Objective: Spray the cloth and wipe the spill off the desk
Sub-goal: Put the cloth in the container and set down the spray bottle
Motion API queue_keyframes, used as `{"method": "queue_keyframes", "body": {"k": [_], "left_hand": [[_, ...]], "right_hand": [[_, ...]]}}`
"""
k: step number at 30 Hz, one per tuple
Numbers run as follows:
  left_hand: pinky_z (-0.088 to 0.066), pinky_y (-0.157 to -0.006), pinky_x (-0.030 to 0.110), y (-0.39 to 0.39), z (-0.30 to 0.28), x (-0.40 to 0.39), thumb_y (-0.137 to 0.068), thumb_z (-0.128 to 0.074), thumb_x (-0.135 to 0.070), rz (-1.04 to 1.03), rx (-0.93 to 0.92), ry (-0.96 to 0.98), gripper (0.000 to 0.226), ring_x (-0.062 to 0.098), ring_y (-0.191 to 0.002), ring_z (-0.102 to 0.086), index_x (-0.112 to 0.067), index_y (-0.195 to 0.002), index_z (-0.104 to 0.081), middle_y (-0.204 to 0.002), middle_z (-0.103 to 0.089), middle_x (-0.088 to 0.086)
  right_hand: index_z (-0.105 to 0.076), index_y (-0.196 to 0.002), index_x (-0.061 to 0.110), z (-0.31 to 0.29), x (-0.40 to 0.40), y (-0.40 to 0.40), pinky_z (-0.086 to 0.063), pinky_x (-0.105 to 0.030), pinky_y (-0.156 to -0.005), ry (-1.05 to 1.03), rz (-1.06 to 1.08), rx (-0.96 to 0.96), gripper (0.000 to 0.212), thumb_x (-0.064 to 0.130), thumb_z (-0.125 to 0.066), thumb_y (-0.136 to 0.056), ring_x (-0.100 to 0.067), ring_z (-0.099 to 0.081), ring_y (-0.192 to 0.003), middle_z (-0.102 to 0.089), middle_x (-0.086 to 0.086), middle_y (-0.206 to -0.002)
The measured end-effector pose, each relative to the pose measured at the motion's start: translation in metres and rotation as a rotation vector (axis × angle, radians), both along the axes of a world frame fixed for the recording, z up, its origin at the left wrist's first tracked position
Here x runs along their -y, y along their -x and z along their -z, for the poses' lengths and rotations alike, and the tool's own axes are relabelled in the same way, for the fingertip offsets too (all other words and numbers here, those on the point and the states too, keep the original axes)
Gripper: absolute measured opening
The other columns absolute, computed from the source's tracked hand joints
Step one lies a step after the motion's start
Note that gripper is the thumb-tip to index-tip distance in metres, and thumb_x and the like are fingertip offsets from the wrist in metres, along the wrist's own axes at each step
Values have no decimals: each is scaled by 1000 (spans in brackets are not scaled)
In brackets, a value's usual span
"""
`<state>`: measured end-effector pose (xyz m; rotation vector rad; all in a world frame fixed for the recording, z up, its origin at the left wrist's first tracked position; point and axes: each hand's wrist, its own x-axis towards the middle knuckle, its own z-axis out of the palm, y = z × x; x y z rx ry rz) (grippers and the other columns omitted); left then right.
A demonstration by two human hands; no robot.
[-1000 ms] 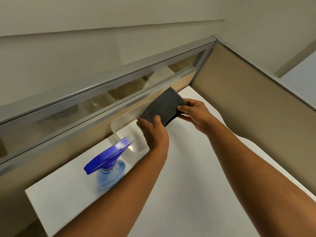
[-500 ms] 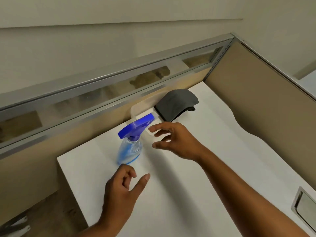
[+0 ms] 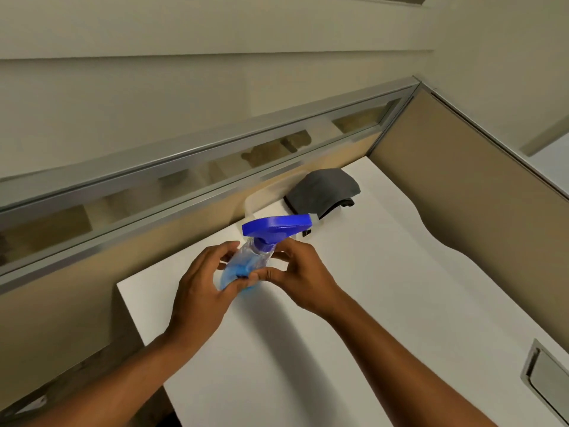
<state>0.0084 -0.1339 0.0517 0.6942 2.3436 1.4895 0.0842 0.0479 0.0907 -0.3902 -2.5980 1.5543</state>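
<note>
Both hands, left (image 3: 200,285) and right (image 3: 303,277), grip the bottle (image 3: 246,266); the cloth (image 3: 323,192) at 1 o'clock lies unsprayed, wiping undone.

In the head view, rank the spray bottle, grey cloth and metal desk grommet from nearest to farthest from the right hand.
1. spray bottle: held between the right hand and left hand.
2. grey cloth: beyond, by the partition.
3. metal desk grommet: far right desk edge.

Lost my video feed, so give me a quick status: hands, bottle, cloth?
Left hand and right hand both grip spray bottle. Grey cloth lies on desk beyond the nozzle, untouched. Nothing between them.
</note>
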Motion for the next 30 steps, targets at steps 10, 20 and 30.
{"method": "queue_keyframes", "body": {"k": [10,20,30], "left_hand": [[-42,-99,13,44,-72,-64,-84,-90,-27,156,-386,-98,79,28,-131,-59,-9,-154,-57,-141,-64,16],[-61,-105,45,83,-56,-140,-79,-94,-39,195,-295,22,85,29,-135,-64,-15,-151,-57,-148,-65,10],[-63,-97,41,94,-4,-141,-80,-95,-31,226,-215,96,72,27,-128,-70,-17,-143,-62,-140,-70,9]], "right_hand": [[-69,-125,24,-79,-27,13,-64,-29,-89,-61,394,-399,47,28,-89,-83,-10,-75,-106,-78,10,-115],[-66,-133,13,-48,-63,56,-58,-22,-89,-194,588,-235,54,38,-84,-89,-10,-68,-103,-73,4,-118],[-68,-131,14,9,-60,59,-49,-2,-73,-199,618,-104,51,41,-82,-90,10,-63,-87,-72,8,-114]]}}
